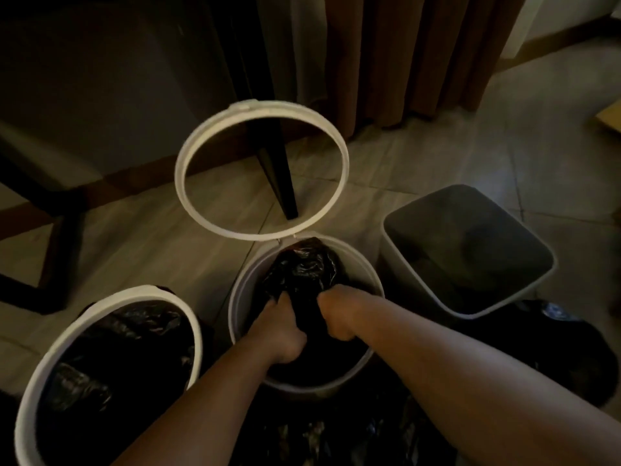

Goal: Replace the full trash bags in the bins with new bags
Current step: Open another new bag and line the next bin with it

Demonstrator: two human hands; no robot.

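A round white bin (pixel 242 290) stands in the middle of the floor with its white ring frame (pixel 188 153) flipped up behind it. Inside lies a crumpled black trash bag (pixel 302 270). My left hand (pixel 280 327) and my right hand (pixel 336 314) are both down in the bin, each gripping a fold of that bag, a strip of black plastic running between them. At the lower left a second round white bin (pixel 100 304) is lined with a black bag (pixel 117 358). A square white bin (pixel 470 307) at the right has no bag in it.
Black bags (pixel 554 351) lie on the tiled floor at the lower right and along the bottom edge. A dark table leg (pixel 279 183) stands behind the ring. A dark chair frame (pixel 64 257) is at the left, brown curtains (pixel 403 55) at the back.
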